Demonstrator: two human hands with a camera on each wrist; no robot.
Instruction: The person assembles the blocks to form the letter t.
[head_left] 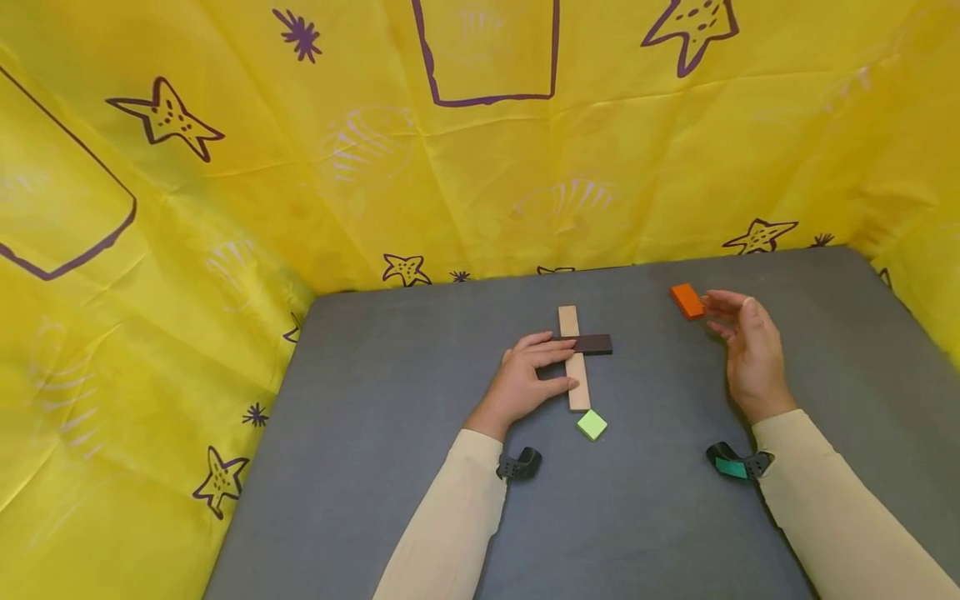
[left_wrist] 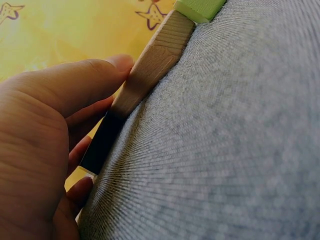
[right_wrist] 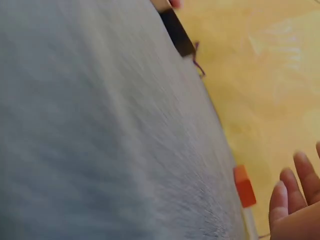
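A long pale wooden block (head_left: pixel 579 392) lies lengthwise, and a dark brown block (head_left: pixel 596 344) crosses it near its far end. My left hand (head_left: pixel 528 375) rests on these two from the left, fingers stretched over the dark block's left part, which they hide. Its thumb touches the pale block (left_wrist: pixel 150 65) lower down. A lime green square block (head_left: pixel 592 425) sits at the pale block's near end, turned like a diamond. To the right, my right hand (head_left: pixel 752 354) is beside an orange block (head_left: pixel 686 301), fingers loosely extended. A gap shows between those fingers and the orange block (right_wrist: pixel 244 186) in the right wrist view.
Grey cloth covers the table (head_left: pixel 375 433). A yellow sheet (head_left: pixel 480 183) with starfish and shell drawings hangs behind and at both sides, meeting the table's far edge. Each wrist wears a dark band with a camera.
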